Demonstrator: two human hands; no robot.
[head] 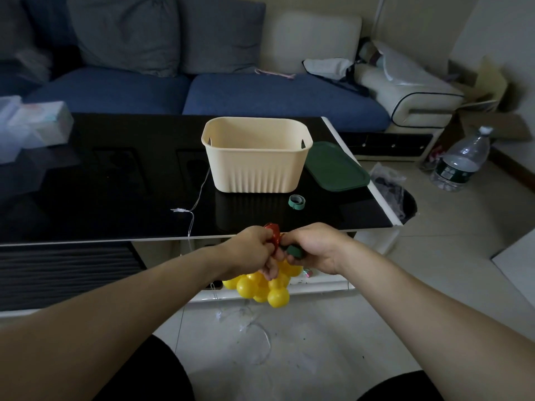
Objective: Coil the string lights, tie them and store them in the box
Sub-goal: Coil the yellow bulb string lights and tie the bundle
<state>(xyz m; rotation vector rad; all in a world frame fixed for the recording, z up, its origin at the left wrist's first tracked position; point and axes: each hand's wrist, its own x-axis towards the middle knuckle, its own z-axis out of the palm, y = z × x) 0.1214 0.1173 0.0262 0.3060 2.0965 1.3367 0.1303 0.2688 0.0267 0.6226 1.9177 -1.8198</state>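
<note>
Head view: both hands meet just off the near edge of the black bench [115, 175]. Left hand [249, 250] grips the bunched string lights [260, 287], fingers curled round the top of the bundle; yellow bulbs hang in a cluster below, a red bulb [273, 231] sticks up between the hands. Right hand [315, 247] pinches a green tie strap [293, 251] against the bundle, fingers curled on it. Step in hand looks like tying the coil.

Not all the string is in: a thin clear wire [199, 192] runs across the bench with a small connector [179, 210] on it, drops over the edge, and more loose wire lies on the floor [260, 342] under the hands.

To do it well: keep the left grip tight so the loops don't spring open, wrap the strap round the neck of the bundle above the bulbs, pull snug, fasten. Better to gather the trailing wire first, or it snags on the bench edge later.

Cream box [256, 157] stands open on the bench, well apart from the hands; green lid [335, 169] just beside it on the right, a spare strap roll [296, 201] in front.
</note>
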